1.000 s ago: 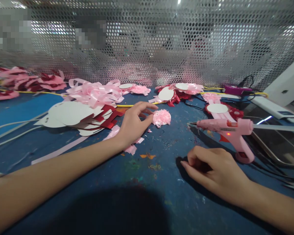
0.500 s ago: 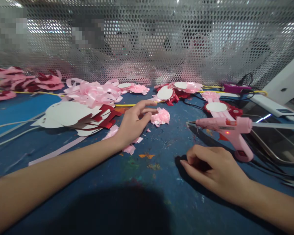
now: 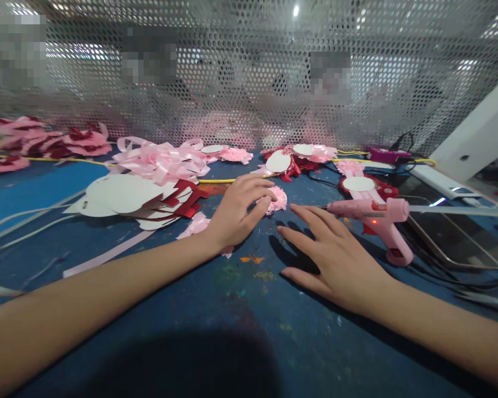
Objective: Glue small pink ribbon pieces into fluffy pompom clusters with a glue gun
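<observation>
My left hand [image 3: 243,213] reaches over the left part of a small pink ruffled rosette [image 3: 279,199] on the blue table. Its fingers are bent but apart, with the thumb and fingertips at the rosette; whether they press on it I cannot tell. My right hand [image 3: 332,254] is open, fingers spread and pointing at the rosette, holding nothing. Just beyond it lies a pink hot glue gun [image 3: 367,213] with a lit red light, its nozzle partly behind my fingers. Pink ribbon scraps [image 3: 194,225] lie beside my left wrist.
White and red card cut-outs [image 3: 124,194] are stacked at left, before a heap of pink ribbon loops [image 3: 161,157]. Rosettes with white discs [image 3: 279,162] lie along the back. A perforated metal screen [image 3: 240,77] stands behind. A dark phone-like slab [image 3: 452,232] and cables lie at right.
My right hand has opened from a loose curl and moved left and forward towards the rosette. My left hand has shifted slightly right, covering more of the rosette. The camera view has turned slightly.
</observation>
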{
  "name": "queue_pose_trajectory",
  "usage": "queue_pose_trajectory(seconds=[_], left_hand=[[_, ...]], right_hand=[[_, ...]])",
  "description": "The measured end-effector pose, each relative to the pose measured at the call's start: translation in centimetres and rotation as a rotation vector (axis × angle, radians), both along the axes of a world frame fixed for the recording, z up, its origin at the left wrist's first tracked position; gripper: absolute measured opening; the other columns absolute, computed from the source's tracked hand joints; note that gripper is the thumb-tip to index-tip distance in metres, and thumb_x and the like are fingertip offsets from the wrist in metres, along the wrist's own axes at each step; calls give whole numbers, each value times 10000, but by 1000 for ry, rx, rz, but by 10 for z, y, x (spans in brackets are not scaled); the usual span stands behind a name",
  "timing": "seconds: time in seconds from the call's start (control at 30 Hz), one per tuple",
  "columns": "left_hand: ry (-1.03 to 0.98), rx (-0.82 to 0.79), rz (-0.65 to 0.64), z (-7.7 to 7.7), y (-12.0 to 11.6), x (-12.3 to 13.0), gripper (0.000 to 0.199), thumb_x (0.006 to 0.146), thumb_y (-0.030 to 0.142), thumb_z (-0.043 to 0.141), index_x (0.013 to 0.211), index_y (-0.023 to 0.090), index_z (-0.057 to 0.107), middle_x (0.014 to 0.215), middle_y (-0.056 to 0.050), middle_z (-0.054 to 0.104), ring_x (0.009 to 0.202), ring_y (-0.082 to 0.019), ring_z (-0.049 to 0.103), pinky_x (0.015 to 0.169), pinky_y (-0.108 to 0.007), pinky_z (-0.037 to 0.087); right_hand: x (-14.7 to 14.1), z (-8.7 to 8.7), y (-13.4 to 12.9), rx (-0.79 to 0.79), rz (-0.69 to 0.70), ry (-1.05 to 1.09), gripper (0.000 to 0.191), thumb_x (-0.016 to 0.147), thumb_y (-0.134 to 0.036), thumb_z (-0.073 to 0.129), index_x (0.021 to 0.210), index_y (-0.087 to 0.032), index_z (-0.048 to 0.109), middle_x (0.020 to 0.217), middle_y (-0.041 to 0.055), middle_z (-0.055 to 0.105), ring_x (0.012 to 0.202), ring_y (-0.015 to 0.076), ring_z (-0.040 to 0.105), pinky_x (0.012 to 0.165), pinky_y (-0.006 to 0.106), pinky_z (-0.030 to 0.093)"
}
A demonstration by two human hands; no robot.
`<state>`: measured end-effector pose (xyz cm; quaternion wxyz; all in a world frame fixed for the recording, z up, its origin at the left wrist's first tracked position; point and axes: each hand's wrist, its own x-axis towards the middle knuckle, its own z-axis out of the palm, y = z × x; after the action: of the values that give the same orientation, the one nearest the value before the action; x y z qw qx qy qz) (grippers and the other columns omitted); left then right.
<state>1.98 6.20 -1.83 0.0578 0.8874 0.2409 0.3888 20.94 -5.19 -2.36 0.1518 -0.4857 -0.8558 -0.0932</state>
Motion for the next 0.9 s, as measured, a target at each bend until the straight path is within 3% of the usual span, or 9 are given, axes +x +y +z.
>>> queue_pose_trajectory(seconds=[0.1,0.17,0.33,0.4,0.47,0.6,0.67,0.8,0.9], left_hand=[[2,40,9,-1,-1,-1,266,944,249,393,945,183,651,1139,-69,654,1202,-218,485,1037,-442,384],[0,76,22,-1,-3,-2,260,940,252,394,965,182,643,1157,-74,640,1221,-229,467,1048,-447,365],[-161,180,38,0,-10,-4,228,937,317,401,1046,193,558,1192,-100,591,1197,-229,478,1049,-443,344],[-271,178,46,0,-10,-4,260,948,387,372,1055,202,521,1177,-104,583,1170,-226,489,1035,-438,352],[-357,141,67,-2,-8,-4,312,955,453,324,1037,211,503,1145,-104,577,1132,-223,501,1009,-431,373],[-449,53,129,-7,1,-4,386,961,511,253,1008,212,492,1056,-98,568,1047,-212,526,952,-407,411],[-481,7,165,-9,5,-4,402,961,525,243,1000,211,491,1031,-94,565,1021,-205,530,938,-395,416],[-516,-68,231,-10,7,-5,381,971,501,251,966,207,492,973,-80,565,948,-192,531,874,-365,436],[-517,-89,256,-10,7,-5,353,979,469,255,941,208,490,939,-68,565,894,-182,529,824,-343,445]], right_hand=[[-16,4,16,-23,-54,-25,637,862,-575,492,1374,-198,439,1497,172,305,1347,360,300,1048,534,326],[-25,6,29,-38,-75,-21,695,871,-585,466,1379,-111,425,1492,173,323,1361,349,278,1069,513,307],[-33,21,64,-108,-98,104,604,894,-490,486,1356,-104,441,1428,170,428,1327,345,330,1045,507,301],[-31,30,76,-128,-104,133,536,922,-470,439,1326,-119,469,1339,173,522,1233,316,454,983,455,365],[-28,40,85,-163,-101,159,483,963,-484,319,1171,-140,587,1116,139,657,1018,254,599,854,362,439],[-23,56,93,-195,-116,207,644,987,-497,136,869,-146,663,851,96,695,765,189,634,677,283,434],[-22,60,93,-177,-134,214,561,983,-457,224,837,-135,660,841,101,692,752,196,627,652,288,418],[-30,54,86,-159,-103,182,182,849,-228,521,919,-135,660,843,76,693,754,185,620,654,271,415],[-45,39,78,-209,-12,117,218,788,-185,575,987,-172,663,837,49,695,718,165,617,628,255,418]])
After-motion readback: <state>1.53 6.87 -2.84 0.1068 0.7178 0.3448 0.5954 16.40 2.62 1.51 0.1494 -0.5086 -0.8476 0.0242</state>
